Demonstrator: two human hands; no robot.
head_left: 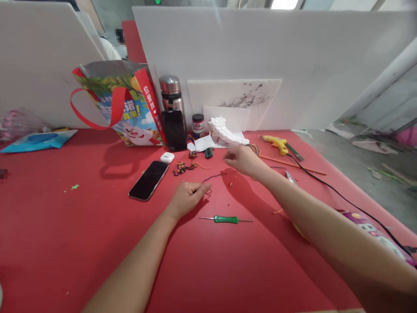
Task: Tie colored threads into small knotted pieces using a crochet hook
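Note:
My left hand (189,196) rests on the red table (65,243) with its fingers pinched on the end of a thin dark cord (213,177). The cord runs up and to the right toward my right hand (241,159), which is raised a little above the table with its fingers curled; what it grips is too small to see. A green-handled needle tool (226,219) lies just in front of my left hand. A small knotted bundle of coloured cord (181,167) lies beyond it.
A black phone (149,180) and white earbud case (167,157) lie left of centre. At the back stand a printed bag (124,104), steel flask (171,93), second phone (174,129), small jar (197,125) and white foam pieces (226,132). A yellow glue gun (276,143) lies right.

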